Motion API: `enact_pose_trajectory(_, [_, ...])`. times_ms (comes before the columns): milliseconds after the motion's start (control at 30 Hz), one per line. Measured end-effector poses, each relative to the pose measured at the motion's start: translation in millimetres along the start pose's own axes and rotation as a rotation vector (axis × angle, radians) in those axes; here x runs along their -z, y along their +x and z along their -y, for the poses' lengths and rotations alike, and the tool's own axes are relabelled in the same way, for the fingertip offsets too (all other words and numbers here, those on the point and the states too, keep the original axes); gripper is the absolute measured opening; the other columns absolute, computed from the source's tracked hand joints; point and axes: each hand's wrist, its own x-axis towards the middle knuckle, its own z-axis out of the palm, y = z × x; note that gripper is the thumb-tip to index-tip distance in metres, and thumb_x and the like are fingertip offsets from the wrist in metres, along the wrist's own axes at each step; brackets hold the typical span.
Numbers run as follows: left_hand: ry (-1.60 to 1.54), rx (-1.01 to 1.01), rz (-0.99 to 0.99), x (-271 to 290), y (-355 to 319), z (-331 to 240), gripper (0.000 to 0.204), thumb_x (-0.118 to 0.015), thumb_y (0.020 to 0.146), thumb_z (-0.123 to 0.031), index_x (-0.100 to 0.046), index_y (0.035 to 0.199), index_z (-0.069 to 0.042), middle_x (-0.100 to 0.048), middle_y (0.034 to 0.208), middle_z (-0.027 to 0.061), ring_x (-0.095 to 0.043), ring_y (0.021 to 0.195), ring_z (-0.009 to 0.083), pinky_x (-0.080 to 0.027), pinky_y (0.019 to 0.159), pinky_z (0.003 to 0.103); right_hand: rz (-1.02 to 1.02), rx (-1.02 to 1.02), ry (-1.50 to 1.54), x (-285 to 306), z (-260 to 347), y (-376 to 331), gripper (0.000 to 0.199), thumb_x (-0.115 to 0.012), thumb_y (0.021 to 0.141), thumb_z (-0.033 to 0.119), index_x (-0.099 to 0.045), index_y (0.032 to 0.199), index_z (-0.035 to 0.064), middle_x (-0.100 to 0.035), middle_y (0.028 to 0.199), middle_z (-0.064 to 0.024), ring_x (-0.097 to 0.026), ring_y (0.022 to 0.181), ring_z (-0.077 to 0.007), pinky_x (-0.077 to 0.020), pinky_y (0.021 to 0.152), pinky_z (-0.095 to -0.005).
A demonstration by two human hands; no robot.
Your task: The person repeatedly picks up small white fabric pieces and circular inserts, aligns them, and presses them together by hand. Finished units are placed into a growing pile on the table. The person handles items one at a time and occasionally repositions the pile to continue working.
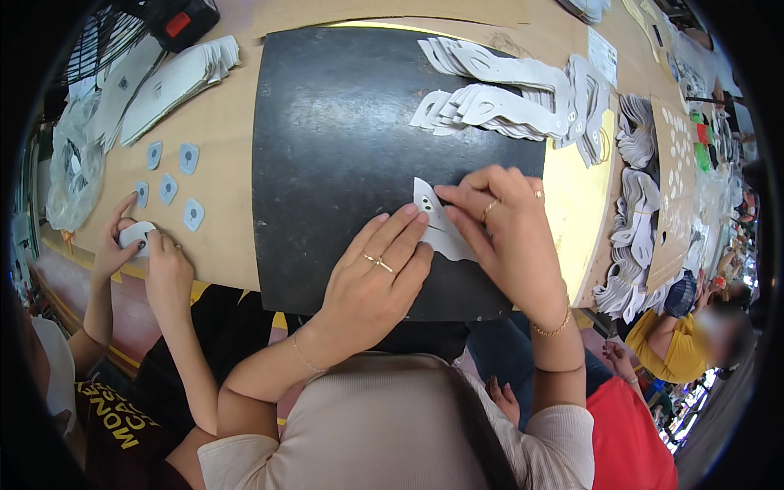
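Observation:
A white, pointed cut-out piece of sheet material (442, 238) with small dark holes lies on the black mat (327, 122) in front of me. Stretched fingers of my left hand (377, 268) rest flat across its left side, pressing it down. My right hand (510, 233) pinches the piece's right edge between thumb and forefinger; its other fingers are curled. Part of the piece is hidden under both hands. At the mat's far right lie fanned stacks of similar curved white pieces (490, 110).
On my left, a co-worker's hands (167, 269) hold a white piece beside several small grey-white patches (168, 189). Behind them are stacked white sheets (184, 86) and a clear plastic bag (75, 175). Bundles of white pieces (637, 204) stand at the right by a cardboard sheet (674, 184).

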Motion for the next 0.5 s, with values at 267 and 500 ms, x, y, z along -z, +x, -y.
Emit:
enact_pose_trajectory(267, [0.006, -0.003, -0.002, -3.9, -2.0, 1.3, 0.019, -0.065, 0.087, -0.009, -0.068, 0.101, 0.002, -0.065, 0.127, 0.0208, -0.060, 0.129, 0.0333, -0.051, 0.108, 0.047, -0.002, 0.045, -0.025, -7.0, -4.9, -13.8, 0.033, -0.073, 0.087, 0.005, -0.077, 0.118, 0.0106, -0.062, 0.103, -0.0019, -0.056, 0.094, -0.0195, -0.0322, 0.092, -0.0371])
enact_pose_trajectory(500, [-0.023, -0.019, -0.001, -3.2, -2.5, 6.5, 0.018, -0.066, 0.087, -0.009, -0.069, 0.101, 0.002, -0.066, 0.126, 0.0202, -0.060, 0.129, 0.0332, -0.051, 0.107, 0.047, -0.031, 0.165, -0.156, -8.2, -9.1, -13.8, 0.031, -0.077, 0.086, 0.015, -0.077, 0.118, 0.0130, -0.061, 0.105, 0.0031, -0.056, 0.092, -0.0159, -0.0310, 0.089, -0.0401])
